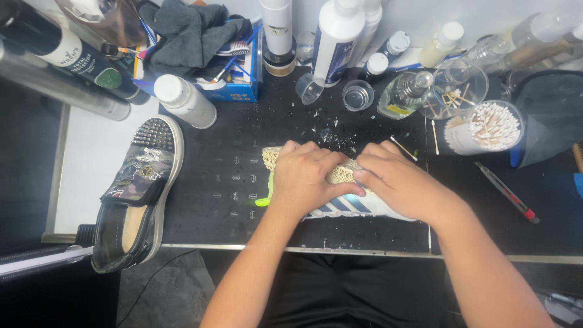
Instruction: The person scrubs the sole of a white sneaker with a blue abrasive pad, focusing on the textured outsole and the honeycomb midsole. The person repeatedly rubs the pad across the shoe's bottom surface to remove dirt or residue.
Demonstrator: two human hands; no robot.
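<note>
A beige knitted sneaker (342, 175) with a white side, dark stripes and a neon-green tab lies on the black work mat (231, 182). My left hand (302, 176) presses down over its middle, fingers curled on the knit upper. My right hand (398, 182) grips the shoe's right end, thumb against the knit. Most of the shoe is hidden under both hands.
A black studded slip-on shoe (138, 194) lies at the left, hanging over the front edge. Bottles (333, 39), small cups, a blue box with a grey cloth (194, 36) and a tub of cotton swabs (486, 127) crowd the back. A red-tipped pen (507, 192) lies at the right.
</note>
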